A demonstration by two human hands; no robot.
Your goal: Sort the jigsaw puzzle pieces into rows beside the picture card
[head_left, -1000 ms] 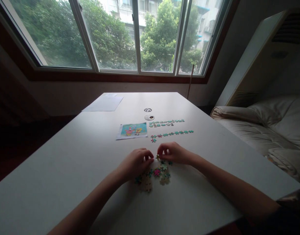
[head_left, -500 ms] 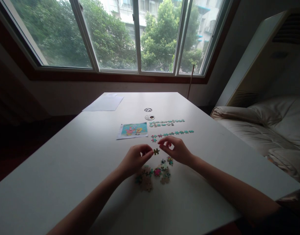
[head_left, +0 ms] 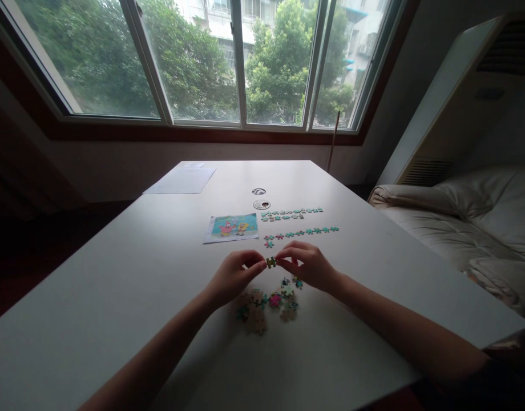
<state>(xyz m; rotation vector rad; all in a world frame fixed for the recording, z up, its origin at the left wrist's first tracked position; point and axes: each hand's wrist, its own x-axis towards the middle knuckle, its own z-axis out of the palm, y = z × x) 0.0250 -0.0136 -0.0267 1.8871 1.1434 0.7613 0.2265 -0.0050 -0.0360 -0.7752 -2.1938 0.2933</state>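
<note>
Between my hands is a small yellow-green jigsaw piece (head_left: 271, 262), held above the white table (head_left: 168, 274). My left hand (head_left: 237, 274) pinches its left side between thumb and forefinger. From the other side, the fingertips of my right hand (head_left: 307, 264) close on its right edge. Just below lies a loose pile of jigsaw pieces (head_left: 274, 299), some face up in pink and teal, others showing a plain back. Beyond my hands, a row of teal pieces (head_left: 317, 230) runs to the right, with a pink-and-teal piece (head_left: 269, 244) in front of its left end.
A cartoon picture sheet (head_left: 233, 228) lies left of the rows. Two further rows of pieces (head_left: 288, 213) sit behind, near two round discs (head_left: 261, 204). White paper (head_left: 183, 180) rests at the far left corner. A pale sofa (head_left: 442, 211) stands along the right.
My right hand has come left, and its fingertips now meet the jigsaw piece that only my left hand was holding. The piece has shifted slightly left and up.
</note>
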